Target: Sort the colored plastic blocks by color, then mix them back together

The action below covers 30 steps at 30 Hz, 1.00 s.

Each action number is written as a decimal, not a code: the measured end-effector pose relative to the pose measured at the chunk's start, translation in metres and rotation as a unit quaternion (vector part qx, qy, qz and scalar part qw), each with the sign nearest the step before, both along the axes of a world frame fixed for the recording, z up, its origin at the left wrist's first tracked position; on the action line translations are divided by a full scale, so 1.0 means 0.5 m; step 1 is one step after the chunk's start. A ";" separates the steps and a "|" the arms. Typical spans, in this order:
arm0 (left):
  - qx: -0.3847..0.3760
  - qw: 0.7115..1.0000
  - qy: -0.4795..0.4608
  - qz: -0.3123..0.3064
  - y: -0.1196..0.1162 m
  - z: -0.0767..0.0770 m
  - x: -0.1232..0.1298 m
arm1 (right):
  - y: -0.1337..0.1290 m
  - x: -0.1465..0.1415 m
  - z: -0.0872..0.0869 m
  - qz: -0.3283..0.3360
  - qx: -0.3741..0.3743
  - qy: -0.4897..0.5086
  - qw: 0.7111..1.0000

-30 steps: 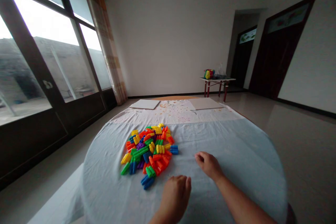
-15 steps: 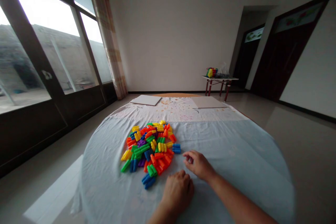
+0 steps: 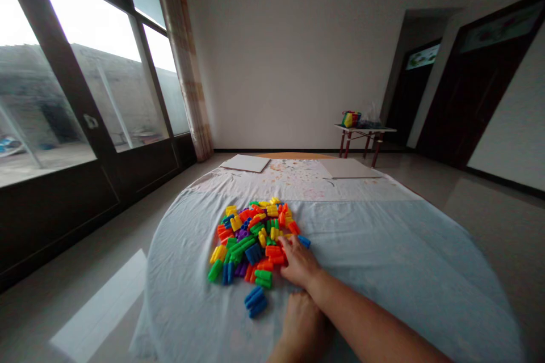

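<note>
A heap of chunky plastic building blocks (image 3: 251, 244) in red, orange, yellow, green, blue and purple lies on a pale blue cloth (image 3: 383, 261). My right hand (image 3: 298, 264) rests on the heap's lower right edge, its spread fingers on orange and red blocks. I cannot see any block held in it. Below it, partly behind my right forearm, my left hand (image 3: 303, 323) lies curled on the cloth, holding nothing visible. Closest to it is a small stack of blue blocks (image 3: 255, 302), set apart from the heap. A single blue block (image 3: 304, 241) lies just beyond my right fingertips.
Two pale flat boards (image 3: 244, 163) (image 3: 349, 168) lie at the far side of the round, cloth-covered table, on a stained white cloth (image 3: 293, 184). A small red-legged side table (image 3: 364, 130) stands beyond it, bearing a multicoloured object (image 3: 349, 119).
My right hand has moved forward and left from the bare cloth onto the edge of the heap. The view has tilted and shifted slightly. My left hand has dropped lower in the frame.
</note>
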<state>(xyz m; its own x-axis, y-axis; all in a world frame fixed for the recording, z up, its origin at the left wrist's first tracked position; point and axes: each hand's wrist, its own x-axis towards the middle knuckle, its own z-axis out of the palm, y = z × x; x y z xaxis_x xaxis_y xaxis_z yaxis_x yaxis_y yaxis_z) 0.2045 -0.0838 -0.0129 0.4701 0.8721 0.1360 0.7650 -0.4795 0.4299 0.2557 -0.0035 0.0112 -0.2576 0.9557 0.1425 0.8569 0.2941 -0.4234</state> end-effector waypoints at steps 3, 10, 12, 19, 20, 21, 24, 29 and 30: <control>0.000 1.000 -0.002 -0.011 0.001 0.003 0.000 | 0.029 0.018 -0.010 -0.021 0.021 0.066 0.997; -0.022 1.000 0.016 0.004 -0.001 0.018 -0.003 | 0.129 -0.019 0.036 0.003 -0.013 0.289 0.957; -0.028 0.999 0.022 0.001 0.001 0.018 -0.005 | 0.147 -0.034 0.053 0.042 -0.032 0.335 0.941; -0.026 0.999 0.042 0.019 0.011 0.004 -0.004 | 0.129 0.019 0.039 0.009 0.009 0.364 0.931; -0.024 0.999 0.040 0.022 0.011 0.003 -0.004 | 0.117 0.037 0.027 -0.004 0.013 0.356 0.934; -0.024 0.999 0.040 0.025 0.011 0.002 -0.004 | 0.103 0.056 0.014 -0.013 0.009 0.353 0.936; -0.024 0.999 0.039 0.025 0.009 0.005 -0.003 | 0.052 0.108 -0.025 -0.031 -0.026 0.366 0.930; -0.010 0.999 0.046 0.022 0.006 0.018 -0.003 | -0.026 0.170 -0.062 -0.042 -0.020 0.366 0.929; -0.009 0.998 0.050 0.023 0.006 0.019 -0.002 | -0.035 0.178 -0.068 -0.049 -0.007 0.361 0.931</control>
